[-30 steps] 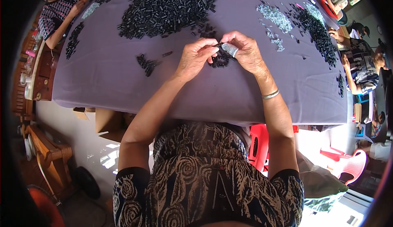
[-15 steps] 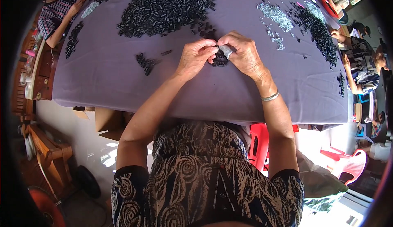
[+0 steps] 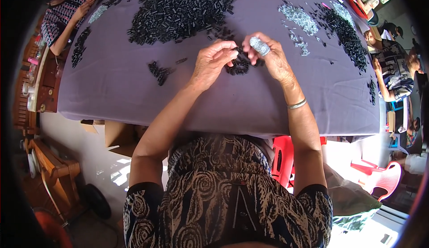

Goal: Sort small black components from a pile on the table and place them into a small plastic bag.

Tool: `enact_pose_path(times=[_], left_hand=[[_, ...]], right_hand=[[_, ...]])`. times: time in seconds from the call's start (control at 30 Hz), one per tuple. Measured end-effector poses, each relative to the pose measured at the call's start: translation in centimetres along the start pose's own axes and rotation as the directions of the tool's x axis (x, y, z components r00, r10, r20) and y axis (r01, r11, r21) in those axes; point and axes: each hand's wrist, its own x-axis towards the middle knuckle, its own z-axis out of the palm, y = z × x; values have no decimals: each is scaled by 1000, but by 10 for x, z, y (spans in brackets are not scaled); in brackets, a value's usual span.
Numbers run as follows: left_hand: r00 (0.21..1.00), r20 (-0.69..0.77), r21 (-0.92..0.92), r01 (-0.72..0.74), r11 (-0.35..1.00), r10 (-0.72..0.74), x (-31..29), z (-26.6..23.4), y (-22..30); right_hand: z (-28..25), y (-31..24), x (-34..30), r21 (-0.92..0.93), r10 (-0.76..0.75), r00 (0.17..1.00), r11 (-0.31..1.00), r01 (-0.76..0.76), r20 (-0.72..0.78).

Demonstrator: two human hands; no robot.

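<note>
My left hand (image 3: 213,63) and my right hand (image 3: 269,56) meet over a purple-covered table (image 3: 250,105). Between their fingertips I pinch a small black piece (image 3: 238,50). My right thumb wears a grey wrapped cover (image 3: 259,46), and a silver bangle (image 3: 296,104) sits on that wrist. Just under my hands lies a small heap of black pieces (image 3: 237,67). A big pile of the same black parts (image 3: 181,6) spreads beyond my hands.
A small cluster of black parts (image 3: 159,72) lies left of my hands. Silvery parts (image 3: 299,17) and another black pile (image 3: 344,31) lie at the right. Other people sit at the far left (image 3: 67,13) and right (image 3: 393,64). Red plastic chairs (image 3: 380,181) stand below right.
My hands have shifted slightly apart, and my right thumb with its grey cover has lifted up from the small heap.
</note>
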Motion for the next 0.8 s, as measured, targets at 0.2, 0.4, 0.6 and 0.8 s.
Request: enact_pose_path(times=[0.2,0.4,0.6,0.8], left_hand=[[992,13,-120,-121,985,123,-2,13,11],[986,51,-119,-154,981,161,-3,28,17],[988,115,-153,-85,985,103,-3,37,32],[998,60,-56,-24,998,27,6,50,32]], right_hand=[[8,14,-2,114,128,981,983,-146,148],[13,17,-8,525,68,933,811,-257,352],[29,14,-16,731,94,924,584,-352,370],[40,21,-17,812,131,934,463,-355,334]])
